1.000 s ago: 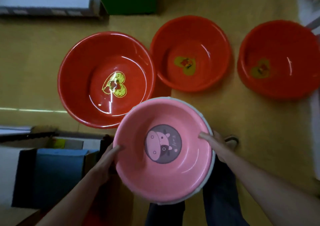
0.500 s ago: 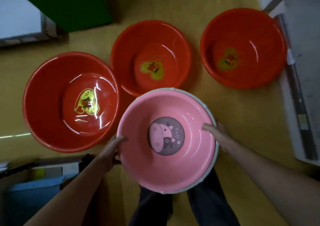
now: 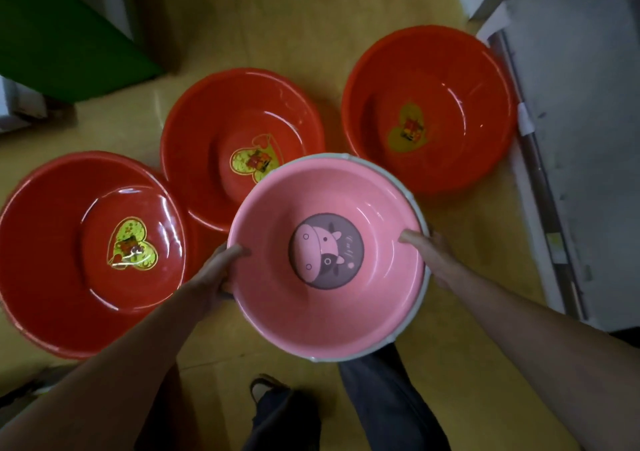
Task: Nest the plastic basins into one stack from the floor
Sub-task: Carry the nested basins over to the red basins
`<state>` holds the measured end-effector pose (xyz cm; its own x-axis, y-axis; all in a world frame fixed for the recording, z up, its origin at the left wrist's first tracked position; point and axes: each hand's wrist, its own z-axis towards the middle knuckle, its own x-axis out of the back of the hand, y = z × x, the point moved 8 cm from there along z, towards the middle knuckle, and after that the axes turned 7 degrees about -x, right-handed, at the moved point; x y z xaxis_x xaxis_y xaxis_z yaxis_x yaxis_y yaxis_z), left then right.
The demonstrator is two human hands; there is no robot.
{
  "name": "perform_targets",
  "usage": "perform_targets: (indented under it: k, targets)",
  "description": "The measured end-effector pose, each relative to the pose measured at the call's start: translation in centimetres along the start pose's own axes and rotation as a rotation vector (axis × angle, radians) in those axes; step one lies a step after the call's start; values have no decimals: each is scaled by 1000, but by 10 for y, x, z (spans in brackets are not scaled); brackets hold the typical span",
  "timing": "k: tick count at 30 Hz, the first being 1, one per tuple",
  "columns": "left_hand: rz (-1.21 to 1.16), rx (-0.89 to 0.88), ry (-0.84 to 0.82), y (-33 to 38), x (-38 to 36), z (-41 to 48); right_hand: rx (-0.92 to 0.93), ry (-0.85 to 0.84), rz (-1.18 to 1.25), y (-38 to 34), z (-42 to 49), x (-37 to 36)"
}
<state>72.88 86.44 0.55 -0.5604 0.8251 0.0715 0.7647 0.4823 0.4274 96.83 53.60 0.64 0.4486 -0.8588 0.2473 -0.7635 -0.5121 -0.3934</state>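
Presently, a pink cow-print basin (image 3: 325,277), nested in a white-rimmed one, is gripped at opposite rims by the left hand (image 3: 216,274) and right hand (image 3: 433,256); three red basins (image 3: 242,118) lie on the floor beyond.

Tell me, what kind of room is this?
Probably a storeroom or back room, though I can't be sure. Plastic basins sit right on a bare yellow floor, with a green cabinet and a scuffed white wall at the edges.

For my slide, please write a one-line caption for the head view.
Both hands, left hand and right hand, hold a pink basin above three red basins on the floor.
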Motion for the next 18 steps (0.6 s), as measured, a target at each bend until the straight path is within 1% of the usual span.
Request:
perform_targets:
  k: [4, 7, 10, 15, 18]
  targets:
    - [42, -9, -2, 35, -32, 10, -43, 20, 8, -19, 18, 23]
    - [65, -27, -30, 59, -57, 19, -47, 22, 22, -33, 34, 39]
    - [91, -34, -25, 81, -76, 33, -59, 47, 52, -43, 52, 57]
    - [128, -13, -51, 108, -103, 53, -46, 67, 109, -63, 75, 79]
    - [109, -2, -79, 124, -116, 66, -48, 80, 129, -77, 85, 88]
